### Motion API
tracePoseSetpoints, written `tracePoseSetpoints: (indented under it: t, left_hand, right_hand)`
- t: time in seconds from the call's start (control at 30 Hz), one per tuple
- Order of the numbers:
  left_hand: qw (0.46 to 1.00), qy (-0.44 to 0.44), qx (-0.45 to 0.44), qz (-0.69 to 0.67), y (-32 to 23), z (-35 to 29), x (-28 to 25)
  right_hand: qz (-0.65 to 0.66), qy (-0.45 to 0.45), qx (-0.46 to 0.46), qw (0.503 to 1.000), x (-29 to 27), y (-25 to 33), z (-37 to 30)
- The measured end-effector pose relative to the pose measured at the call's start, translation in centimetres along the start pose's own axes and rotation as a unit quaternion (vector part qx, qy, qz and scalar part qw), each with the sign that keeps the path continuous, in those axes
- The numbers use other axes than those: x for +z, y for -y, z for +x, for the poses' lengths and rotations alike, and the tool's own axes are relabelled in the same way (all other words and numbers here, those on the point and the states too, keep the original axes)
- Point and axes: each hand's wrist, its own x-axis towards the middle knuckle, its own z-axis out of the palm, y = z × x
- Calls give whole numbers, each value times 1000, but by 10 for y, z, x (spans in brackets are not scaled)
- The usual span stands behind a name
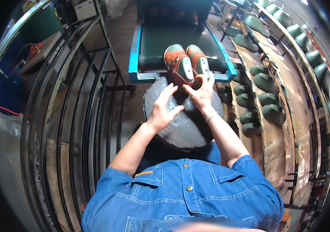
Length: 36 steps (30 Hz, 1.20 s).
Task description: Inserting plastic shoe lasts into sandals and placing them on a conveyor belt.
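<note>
Two orange-brown shoe uppers on green lasts, the left shoe and the right shoe, stand side by side on the near end of a dark conveyor belt. Below their near ends, my left hand is empty, thumb and fingers spread over a round grey pad. My right hand has its thumb and fingers apart close to the near end of the right shoe. Its fingertips overlap that end; whether they press on it cannot be made out. The pad lies in front of my body, above my legs.
Blue metal edging frames the belt. Along the right, a rack with cardboard-covered shelves carries many green lasts. An empty black metal rack stands close on the left. Behind it is a grey box-shaped unit.
</note>
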Motion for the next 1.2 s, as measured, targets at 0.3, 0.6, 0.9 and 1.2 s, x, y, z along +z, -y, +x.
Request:
tracePoseSetpoints:
  t: [0.3,0.6,0.9,1.2]
  left_hand:
    - [880,-268,-221,326,-13,-202,-194]
    - [644,-105,-564,507,-14,-302,-221]
    - [648,-123,-535,529,31,-285,-224]
    - [700,-154,-491,495,86,-190,-211]
  right_hand:
    - [35,32,-124,991,138,-15,180]
    - [204,242,-94,944,73,-61,107]
    - [84,274,-82,955,-94,-38,-74]
    - [103,245,-91,960,-98,-42,-112]
